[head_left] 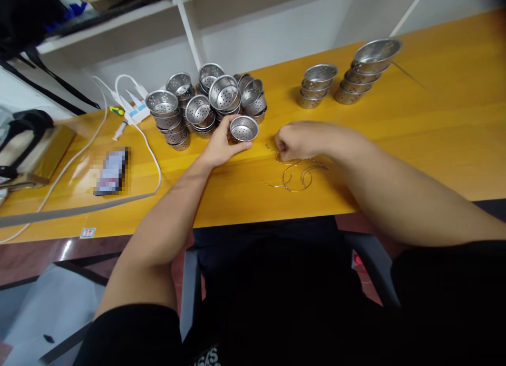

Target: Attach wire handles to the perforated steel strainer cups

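My left hand (221, 145) is wrapped round a small perforated metal cup (244, 128), its mouth facing up. Just behind it stand several stacks of the same kind of cup (224, 93). My right hand (294, 140) is closed in a fist above the table, at the upper edge of a loose group of thin bent wires (297, 189). What its fingers hold, if anything, is hidden. Some of the wires are curved into rings and hooks.
Two more cup stacks, a shorter one (316, 86) and a taller one (366, 68), stand at the back right. On the left lie a phone (113, 171), a white power strip (136, 110) with cables, and a yellow-green screwdriver (117, 111). A shelf (185, 26) runs behind the yellow table (435, 123).
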A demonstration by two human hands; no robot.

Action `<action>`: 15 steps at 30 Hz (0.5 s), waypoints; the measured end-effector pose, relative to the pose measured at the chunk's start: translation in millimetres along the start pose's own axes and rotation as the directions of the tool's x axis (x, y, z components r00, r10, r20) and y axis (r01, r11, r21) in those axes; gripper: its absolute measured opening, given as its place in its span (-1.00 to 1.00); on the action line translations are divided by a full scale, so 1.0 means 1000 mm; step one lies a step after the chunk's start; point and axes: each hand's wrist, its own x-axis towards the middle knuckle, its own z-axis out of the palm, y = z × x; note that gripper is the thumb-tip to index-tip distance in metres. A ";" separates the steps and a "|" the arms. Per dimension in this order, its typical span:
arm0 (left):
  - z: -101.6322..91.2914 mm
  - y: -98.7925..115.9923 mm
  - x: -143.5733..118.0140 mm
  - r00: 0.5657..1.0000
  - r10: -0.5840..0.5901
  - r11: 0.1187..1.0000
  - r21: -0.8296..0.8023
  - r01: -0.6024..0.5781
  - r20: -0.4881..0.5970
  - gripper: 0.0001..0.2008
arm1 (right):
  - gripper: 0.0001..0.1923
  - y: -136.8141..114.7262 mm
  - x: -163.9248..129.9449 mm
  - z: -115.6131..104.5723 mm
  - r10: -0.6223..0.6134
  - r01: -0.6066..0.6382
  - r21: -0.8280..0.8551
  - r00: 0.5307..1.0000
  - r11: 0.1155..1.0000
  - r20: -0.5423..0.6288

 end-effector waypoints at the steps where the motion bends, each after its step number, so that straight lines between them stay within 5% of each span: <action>1: 0.000 -0.002 0.000 1.000 0.009 1.000 -0.005 -0.009 0.001 -0.05 | -0.81 -0.003 -0.002 -0.002 0.005 -0.005 -0.014 1.000 1.000 -0.001; 15: 0.000 0.006 -0.001 1.000 0.000 1.000 0.010 0.000 0.000 -0.01 | -0.88 -0.012 -0.006 -0.008 -0.023 0.027 -0.135 0.999 0.990 0.026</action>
